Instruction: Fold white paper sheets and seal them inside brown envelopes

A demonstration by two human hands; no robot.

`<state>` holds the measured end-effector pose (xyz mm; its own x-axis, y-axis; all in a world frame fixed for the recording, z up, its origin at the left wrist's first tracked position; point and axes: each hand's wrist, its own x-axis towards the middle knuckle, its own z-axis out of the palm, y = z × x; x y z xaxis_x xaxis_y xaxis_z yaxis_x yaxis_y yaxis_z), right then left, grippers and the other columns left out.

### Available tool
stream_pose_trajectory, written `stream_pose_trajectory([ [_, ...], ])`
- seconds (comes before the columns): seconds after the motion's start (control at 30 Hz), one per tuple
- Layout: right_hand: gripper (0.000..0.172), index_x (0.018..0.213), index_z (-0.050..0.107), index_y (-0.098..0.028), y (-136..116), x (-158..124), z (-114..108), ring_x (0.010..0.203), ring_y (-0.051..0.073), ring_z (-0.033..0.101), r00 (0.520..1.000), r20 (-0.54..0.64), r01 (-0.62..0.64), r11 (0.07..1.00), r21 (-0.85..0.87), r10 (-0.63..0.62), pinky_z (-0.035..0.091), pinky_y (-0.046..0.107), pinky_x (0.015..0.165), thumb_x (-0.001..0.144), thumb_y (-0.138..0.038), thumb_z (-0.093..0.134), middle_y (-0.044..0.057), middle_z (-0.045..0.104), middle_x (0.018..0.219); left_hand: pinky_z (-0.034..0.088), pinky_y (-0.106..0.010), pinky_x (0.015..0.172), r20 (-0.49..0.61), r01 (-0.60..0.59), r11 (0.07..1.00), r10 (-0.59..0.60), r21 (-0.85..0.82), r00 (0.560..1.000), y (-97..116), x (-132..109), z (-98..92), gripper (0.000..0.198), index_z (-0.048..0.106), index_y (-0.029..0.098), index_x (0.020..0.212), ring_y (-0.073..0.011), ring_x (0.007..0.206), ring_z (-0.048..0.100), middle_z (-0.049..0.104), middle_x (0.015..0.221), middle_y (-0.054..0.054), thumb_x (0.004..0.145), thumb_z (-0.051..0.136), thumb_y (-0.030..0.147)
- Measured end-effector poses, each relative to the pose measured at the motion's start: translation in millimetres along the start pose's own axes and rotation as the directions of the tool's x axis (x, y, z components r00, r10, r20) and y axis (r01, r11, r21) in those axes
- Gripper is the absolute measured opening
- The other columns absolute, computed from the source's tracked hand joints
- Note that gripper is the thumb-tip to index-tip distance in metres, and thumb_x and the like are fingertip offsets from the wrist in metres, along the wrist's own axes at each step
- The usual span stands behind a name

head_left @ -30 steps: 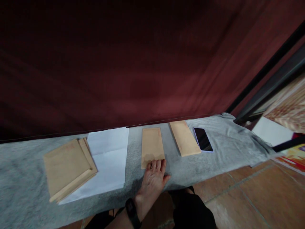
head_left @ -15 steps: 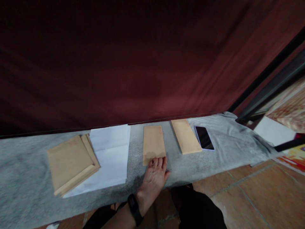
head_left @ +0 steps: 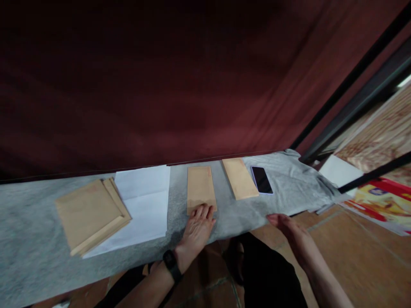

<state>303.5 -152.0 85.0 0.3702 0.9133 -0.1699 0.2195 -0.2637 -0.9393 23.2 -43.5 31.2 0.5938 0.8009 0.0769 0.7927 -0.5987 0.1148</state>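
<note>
My left hand (head_left: 196,226) lies flat and open on the grey cloth (head_left: 35,239), its fingertips resting on the near end of a narrow brown envelope (head_left: 199,187). A black band sits on that wrist. My right hand (head_left: 290,233) reaches in from the lower right with fingers stretched out and empty, hovering at the cloth's near edge. A second narrow brown envelope (head_left: 239,178) lies to the right, with a dark phone (head_left: 261,180) beside it. A white sheet of paper (head_left: 141,207) lies left of my left hand, and a stack of larger brown envelopes (head_left: 90,215) overlaps its left side.
A dark red curtain (head_left: 180,81) hangs right behind the cloth-covered surface. Black metal bars (head_left: 353,107) slant up at the right. Brown floor tiles (head_left: 362,252) show at lower right, with a colourful printed sheet (head_left: 382,201) and white board (head_left: 338,171) beyond.
My right hand has come into view from the lower right, towards the cloth's edge. The left hand stays on the narrow envelope's near end. The view has shifted slightly.
</note>
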Motion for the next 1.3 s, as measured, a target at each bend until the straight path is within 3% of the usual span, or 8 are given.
stream_pose_trajectory([
  [0.17, 0.048, 0.130, 0.064, -0.024, -32, 44, 118, 0.129, 0.023, 0.056, 0.916, 0.319, 0.279, 0.958, -0.072, -0.243, 0.041, 0.045, 0.114, 0.099, -0.050, 0.038, 0.007, 0.065, 0.134, 0.041, -0.045, 0.109, -0.029, 0.000, 0.993, -0.004, -0.120, 1.000, -14, 4, -0.5, 0.037, 0.059, 0.020, 0.132, -0.0257, 0.130, 0.052, 0.057, 0.141, -0.010, 0.100, 0.040, 0.024],
  [0.27, 0.049, 0.142, 0.053, -0.016, -28, 63, 177, 0.140, 0.023, 0.044, 0.805, 0.452, 0.533, 0.803, -0.266, -0.385, 0.035, 0.046, 0.118, 0.103, -0.039, 0.035, 0.012, 0.051, 0.148, 0.041, -0.042, 0.113, -0.087, 0.037, 0.985, -0.052, -0.169, 0.995, -26, 10, 1.9, 0.043, 0.057, 0.013, 0.133, -0.0226, 0.131, 0.053, 0.059, 0.139, -0.013, 0.096, 0.037, 0.010],
  [0.33, 0.048, 0.144, 0.050, -0.012, -19, 68, 193, 0.144, 0.023, 0.039, 0.767, 0.499, 0.612, 0.693, -0.380, -0.403, 0.034, 0.047, 0.119, 0.104, -0.032, 0.032, 0.015, 0.050, 0.149, 0.042, -0.040, 0.113, -0.108, 0.046, 0.984, -0.065, -0.174, 0.992, -31, 13, 2.7, 0.047, 0.058, 0.010, 0.132, -0.0219, 0.132, 0.053, 0.059, 0.139, -0.014, 0.091, 0.035, 0.003],
  [0.57, 0.057, 0.156, 0.030, -0.015, 15, 69, 195, 0.149, 0.024, 0.027, 0.745, 0.499, 0.667, 0.480, -0.570, -0.443, 0.027, 0.045, 0.122, 0.105, -0.042, 0.031, 0.011, 0.028, 0.161, 0.048, -0.036, 0.106, -0.082, 0.113, 0.973, -0.131, -0.199, 0.988, -54, 29, 0.0, 0.041, 0.067, 0.015, 0.116, -0.0189, 0.115, 0.063, 0.070, 0.120, -0.010, 0.092, 0.035, 0.006],
  [0.73, 0.058, 0.147, 0.045, -0.010, 43, 75, 213, 0.145, 0.027, 0.036, 0.699, 0.383, 0.673, 0.375, -0.638, -0.604, 0.030, 0.046, 0.120, 0.101, -0.045, 0.043, 0.015, 0.042, 0.154, 0.038, -0.039, 0.116, -0.167, -0.055, 0.976, 0.019, -0.211, 0.986, -73, 49, 27.8, 0.045, 0.050, 0.018, 0.142, -0.0185, 0.140, 0.043, 0.053, 0.148, -0.007, 0.102, 0.032, 0.026],
  [0.9, 0.053, 0.135, 0.059, -0.010, 53, 80, 222, 0.137, 0.029, 0.047, 0.701, 0.332, 0.657, 0.390, -0.645, -0.631, 0.033, 0.050, 0.118, 0.099, -0.047, 0.047, 0.017, 0.057, 0.142, 0.025, -0.043, 0.122, -0.087, -0.131, 0.987, 0.123, -0.091, 0.989, -81, 87, 40.8, 0.051, 0.040, 0.019, 0.151, -0.0198, 0.147, 0.032, 0.040, 0.157, -0.006, 0.103, 0.027, 0.033],
  [1.13, 0.064, 0.151, 0.039, -0.012, 34, 69, 216, 0.143, 0.027, 0.039, 0.754, 0.332, 0.622, 0.451, -0.640, -0.567, 0.027, 0.048, 0.121, 0.100, -0.050, 0.043, 0.014, 0.044, 0.153, 0.019, -0.048, 0.121, 0.015, 0.077, 0.997, -0.076, -0.017, 0.997, -76, 151, 24.2, 0.053, 0.036, 0.023, 0.153, -0.0223, 0.150, 0.025, 0.034, 0.161, -0.003, 0.102, 0.024, 0.032],
  [1.3, 0.060, 0.151, 0.040, -0.015, 26, 69, 208, 0.144, 0.028, 0.038, 0.747, 0.360, 0.641, 0.461, -0.614, -0.559, 0.028, 0.048, 0.120, 0.101, -0.048, 0.042, 0.012, 0.039, 0.156, 0.015, -0.051, 0.121, 0.026, 0.158, 0.987, -0.157, -0.037, 0.987, -77, 162, 18.8, 0.054, 0.034, 0.023, 0.154, -0.0254, 0.152, 0.020, 0.031, 0.161, -0.003, 0.102, 0.024, 0.034],
])
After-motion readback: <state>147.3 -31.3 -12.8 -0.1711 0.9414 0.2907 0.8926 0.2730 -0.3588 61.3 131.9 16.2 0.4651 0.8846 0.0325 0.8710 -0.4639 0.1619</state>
